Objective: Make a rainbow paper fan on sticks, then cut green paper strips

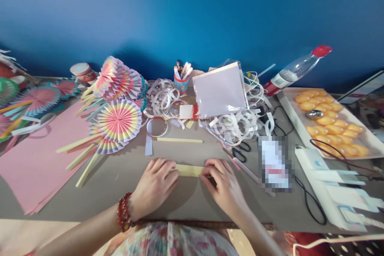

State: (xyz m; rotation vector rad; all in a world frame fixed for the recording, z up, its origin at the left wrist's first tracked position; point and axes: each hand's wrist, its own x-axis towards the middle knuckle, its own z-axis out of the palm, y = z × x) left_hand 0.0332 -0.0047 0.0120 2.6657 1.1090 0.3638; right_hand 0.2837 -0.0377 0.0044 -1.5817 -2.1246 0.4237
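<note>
A pale yellow paper strip (pixel 189 170) lies across the grey tabletop close to the front edge. My left hand (pixel 159 182) grips its left end, fingers bent over the paper. At the opposite end my right hand (pixel 220 182) pinches the strip between thumb and fingers. Both ends are hidden under my hands. Just behind is a narrow, stick-like yellow paper piece (pixel 180 140). Pleated paper fans (pixel 118 122) in pink, yellow and lilac, with yellow paper handles, lie to the left.
Pink paper sheets (pixel 39 164) cover the left side. Curled white strips (pixel 240 126), tape rolls (pixel 157 127) and black scissors (pixel 241 152) lie behind my hands. On the right are a blurred-out phone (pixel 274 164), a white power strip (pixel 318 188), a tilted bottle (pixel 295 72) and a tray (pixel 295 124).
</note>
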